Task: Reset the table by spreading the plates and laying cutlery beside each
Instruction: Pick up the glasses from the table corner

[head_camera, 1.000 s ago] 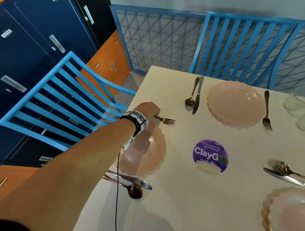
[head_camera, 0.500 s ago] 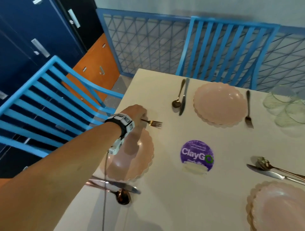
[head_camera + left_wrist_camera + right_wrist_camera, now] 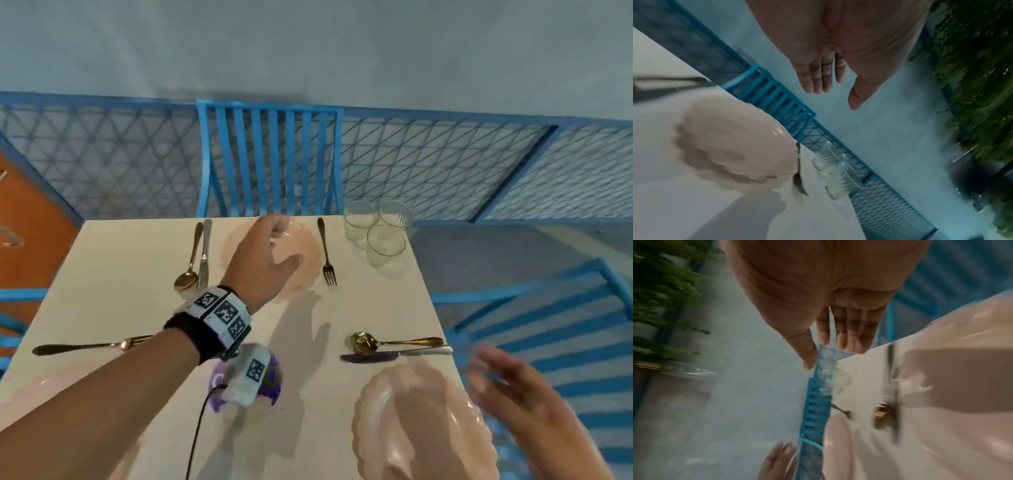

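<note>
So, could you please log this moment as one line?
left hand: open, above far plate | right hand: open, empty | fork: on table

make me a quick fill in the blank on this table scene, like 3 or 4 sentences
1. Near the far right corner of the table stand ____ clear glasses.
2. Beside the far plate, on its right, lies a single ____.
3. The left hand hovers above the far plate and holds ____.
4. Left of the far plate, a knife lies next to a ____.

Missing words: three; fork; nothing; spoon
</note>
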### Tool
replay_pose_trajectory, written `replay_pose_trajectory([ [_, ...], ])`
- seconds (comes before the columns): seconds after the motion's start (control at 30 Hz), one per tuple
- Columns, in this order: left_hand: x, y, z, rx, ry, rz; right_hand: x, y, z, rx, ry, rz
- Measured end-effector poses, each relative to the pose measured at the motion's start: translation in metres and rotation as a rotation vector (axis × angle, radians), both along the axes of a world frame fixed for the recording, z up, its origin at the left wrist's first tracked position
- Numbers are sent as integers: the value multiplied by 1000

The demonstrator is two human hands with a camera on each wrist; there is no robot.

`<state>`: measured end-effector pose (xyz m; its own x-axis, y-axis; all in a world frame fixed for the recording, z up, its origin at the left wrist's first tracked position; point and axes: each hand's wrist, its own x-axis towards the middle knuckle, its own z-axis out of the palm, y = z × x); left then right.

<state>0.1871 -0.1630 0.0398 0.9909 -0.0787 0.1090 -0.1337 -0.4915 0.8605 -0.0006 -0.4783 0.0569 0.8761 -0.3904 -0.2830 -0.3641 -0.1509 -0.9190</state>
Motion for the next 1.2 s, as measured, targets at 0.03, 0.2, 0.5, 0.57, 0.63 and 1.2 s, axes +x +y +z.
replay_pose_trajectory([
  [0.03,16,-23,-6,-35,31,-21,21,1,-6,30,-18,-34],
  [0.2,90,-102,-46,-18,160,-33,170,3,-73,25,31,-37],
  [0.5,161,-148,-129,-52,321,18,243,9,-132,-90,56,52],
  [0.57,168,-153,-136,-59,282,27,247,11,-129,-76,25,57],
  [0.63,172,-157,-138,-92,254,10,250,12,-125,-47,5,60],
  [1.2,102,-118,-111,-284,104,98,225,10,-118,-147,-144,60],
])
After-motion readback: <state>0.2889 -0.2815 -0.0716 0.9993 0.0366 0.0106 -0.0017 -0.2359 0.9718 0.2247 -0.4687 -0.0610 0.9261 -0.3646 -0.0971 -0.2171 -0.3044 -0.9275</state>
